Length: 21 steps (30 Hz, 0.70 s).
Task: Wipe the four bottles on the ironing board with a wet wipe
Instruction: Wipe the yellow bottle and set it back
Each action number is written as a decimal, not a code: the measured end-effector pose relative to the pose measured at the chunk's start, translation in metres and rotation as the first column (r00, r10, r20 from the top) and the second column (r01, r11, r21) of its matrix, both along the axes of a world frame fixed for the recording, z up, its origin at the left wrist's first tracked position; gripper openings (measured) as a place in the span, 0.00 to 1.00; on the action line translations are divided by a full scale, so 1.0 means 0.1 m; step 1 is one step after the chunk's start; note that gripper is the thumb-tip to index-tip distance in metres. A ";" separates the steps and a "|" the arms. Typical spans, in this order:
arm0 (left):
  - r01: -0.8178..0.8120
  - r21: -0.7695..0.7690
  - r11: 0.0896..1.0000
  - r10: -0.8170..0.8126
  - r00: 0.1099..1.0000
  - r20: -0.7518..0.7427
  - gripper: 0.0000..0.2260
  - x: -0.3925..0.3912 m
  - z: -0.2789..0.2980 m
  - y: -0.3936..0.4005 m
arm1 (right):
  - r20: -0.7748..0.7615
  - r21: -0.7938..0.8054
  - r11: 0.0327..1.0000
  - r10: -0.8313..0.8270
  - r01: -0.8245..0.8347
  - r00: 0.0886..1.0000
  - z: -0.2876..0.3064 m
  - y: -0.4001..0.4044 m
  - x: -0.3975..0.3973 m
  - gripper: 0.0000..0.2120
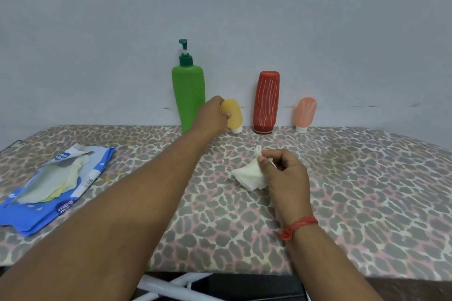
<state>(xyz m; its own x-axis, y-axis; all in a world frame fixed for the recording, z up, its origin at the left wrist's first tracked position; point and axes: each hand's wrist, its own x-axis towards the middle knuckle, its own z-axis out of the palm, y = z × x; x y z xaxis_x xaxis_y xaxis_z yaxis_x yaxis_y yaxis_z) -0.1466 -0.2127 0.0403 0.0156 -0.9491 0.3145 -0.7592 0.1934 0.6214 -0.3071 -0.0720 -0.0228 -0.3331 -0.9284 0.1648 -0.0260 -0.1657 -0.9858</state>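
Observation:
Four bottles stand along the wall at the far edge of the ironing board [367, 190]: a tall green pump bottle [188, 95], a small yellow tube [234, 113] on its white cap, a red bottle [266, 102] and a small pink tube [305, 113]. My left hand [212, 115] reaches far forward and grips the yellow tube, which tilts. Nearer me, my right hand [285, 173] pinches a crumpled white wet wipe [249, 175] just above the board.
An open blue pack of wet wipes [56, 183] lies at the left of the board, wipes showing through its opening. The board's near edge runs along the bottom, with white frame legs [171, 286] below it. A grey wall stands right behind the bottles.

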 end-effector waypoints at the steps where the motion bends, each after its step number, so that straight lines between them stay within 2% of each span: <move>1: 0.003 -0.001 1.000 -0.003 1.000 -0.019 0.10 0.00 0.00 -0.06 | -0.001 0.004 1.000 0.003 -0.003 1.000 -0.01 0.00 0.00 0.05; 5: 0.058 -0.012 0.998 -0.058 0.997 0.053 0.12 0.05 -0.03 -0.22 | 0.012 0.024 1.000 0.014 -0.014 1.000 -0.03 -0.03 0.01 0.05; 8: 0.092 -0.009 0.996 -0.092 0.995 0.027 0.15 0.10 -0.08 -0.28 | 0.013 0.025 0.999 0.022 -0.023 1.000 -0.02 -0.04 0.03 0.05; 13: 0.072 -0.041 0.997 -0.075 0.993 -0.089 0.15 0.12 -0.18 -0.29 | 0.001 0.011 1.000 0.030 -0.030 1.000 0.01 -0.02 0.03 0.05; 21: 0.015 -0.002 1.000 -0.014 0.959 -0.283 0.15 0.03 -0.27 -0.32 | 0.005 0.023 0.999 0.042 -0.042 0.999 0.03 0.01 0.03 0.05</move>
<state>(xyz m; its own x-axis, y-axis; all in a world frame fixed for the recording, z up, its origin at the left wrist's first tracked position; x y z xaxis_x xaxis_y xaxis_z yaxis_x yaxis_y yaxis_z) -0.1439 -0.2442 0.0129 0.0901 -0.9501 0.2987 -0.5493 0.2028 0.8106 -0.3042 -0.0705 -0.0194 -0.2947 -0.9451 0.1415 -0.0146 -0.1436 -0.9895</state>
